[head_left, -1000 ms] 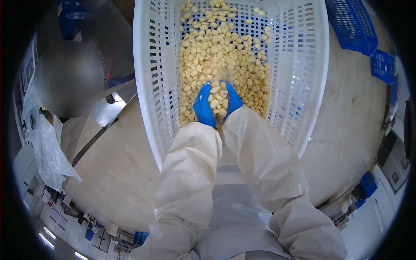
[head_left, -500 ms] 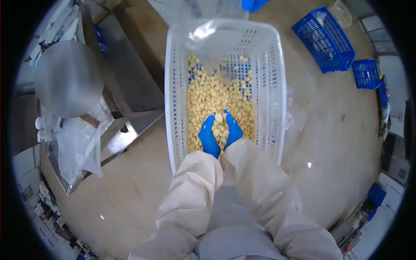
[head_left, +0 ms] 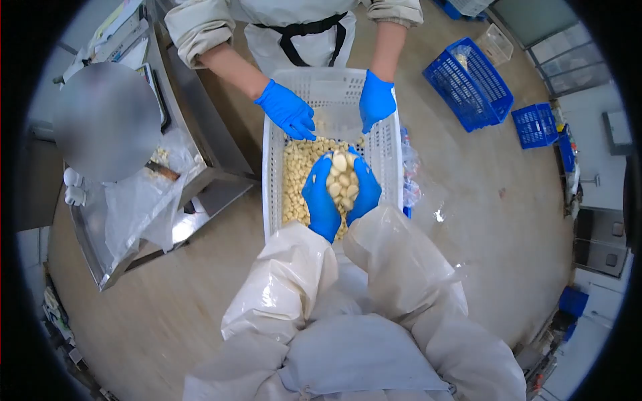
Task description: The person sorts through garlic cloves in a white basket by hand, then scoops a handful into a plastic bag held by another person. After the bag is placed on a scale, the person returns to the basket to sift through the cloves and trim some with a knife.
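Observation:
My left hand (head_left: 321, 204) and my right hand (head_left: 366, 190), both in blue gloves, are cupped together around a heap of pale peeled garlic cloves (head_left: 343, 182). They are above a white perforated plastic crate (head_left: 273, 194). Many more loose cloves (head_left: 297, 177) cover the crate's bottom, partly hidden under my hands. At the far end, a co-worker's blue-gloved hand (head_left: 286, 109) reaches in from the left, fingers pointing down at the cloves. The co-worker's other gloved hand (head_left: 377, 101) is by the far right side of the crate.
A metal table (head_left: 221, 177) stands at the left, with a plastic bag (head_left: 144, 207) and a brown-handled tool (head_left: 162, 170) on it. Blue crates (head_left: 468, 83) are on the floor at the upper right. The co-worker's apron (head_left: 301, 50) is just beyond the white crate.
My cupped hands have come up from the crate's bottom with the cloves, looking larger now. The co-worker has come into view, both hands over the crate's far end. The whole view has shifted.

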Available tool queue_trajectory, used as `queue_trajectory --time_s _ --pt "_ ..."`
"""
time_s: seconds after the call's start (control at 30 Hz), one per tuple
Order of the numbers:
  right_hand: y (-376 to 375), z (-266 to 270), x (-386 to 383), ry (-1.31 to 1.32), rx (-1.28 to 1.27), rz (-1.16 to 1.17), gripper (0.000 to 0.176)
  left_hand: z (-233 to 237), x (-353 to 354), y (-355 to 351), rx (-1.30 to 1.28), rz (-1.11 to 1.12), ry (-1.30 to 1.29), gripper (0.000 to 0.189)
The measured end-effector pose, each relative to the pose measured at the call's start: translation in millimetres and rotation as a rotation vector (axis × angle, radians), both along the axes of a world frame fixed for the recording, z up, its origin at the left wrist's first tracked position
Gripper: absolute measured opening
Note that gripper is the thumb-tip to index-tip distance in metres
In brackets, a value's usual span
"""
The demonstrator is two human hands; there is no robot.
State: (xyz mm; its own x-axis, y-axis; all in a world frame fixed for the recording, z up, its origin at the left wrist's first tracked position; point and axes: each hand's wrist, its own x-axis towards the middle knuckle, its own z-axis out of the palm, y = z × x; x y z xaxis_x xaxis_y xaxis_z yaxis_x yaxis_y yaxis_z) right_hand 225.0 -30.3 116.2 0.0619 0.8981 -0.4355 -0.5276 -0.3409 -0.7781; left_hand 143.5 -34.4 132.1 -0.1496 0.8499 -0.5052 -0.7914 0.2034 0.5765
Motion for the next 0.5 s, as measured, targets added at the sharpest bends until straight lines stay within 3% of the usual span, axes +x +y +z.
queue_trajectory --time_s 0.07,0.17,0.27,0.4,0.5 --pt "4 34 -1 0.0 0.034 -0.001 0.047 36 2 2 0.011 0.028 0.025 0.035" --pt "15 70 -10 -0.023 0.118 -0.063 0.044 46 3 15 0.089 0.057 0.066 0.037" --pt "26 44 -8 -0.183 0.212 -0.074 0.041 27 3 26 0.088 0.062 -0.081 0.039" --pt "29 35 -8 -0.05 0.067 -0.115 0.042 3 3 29 0.011 0.076 -0.335 0.04" --pt "30 23 -7 0.012 0.101 -0.126 0.036 2 2 28 -0.012 0.119 -0.496 0.041"
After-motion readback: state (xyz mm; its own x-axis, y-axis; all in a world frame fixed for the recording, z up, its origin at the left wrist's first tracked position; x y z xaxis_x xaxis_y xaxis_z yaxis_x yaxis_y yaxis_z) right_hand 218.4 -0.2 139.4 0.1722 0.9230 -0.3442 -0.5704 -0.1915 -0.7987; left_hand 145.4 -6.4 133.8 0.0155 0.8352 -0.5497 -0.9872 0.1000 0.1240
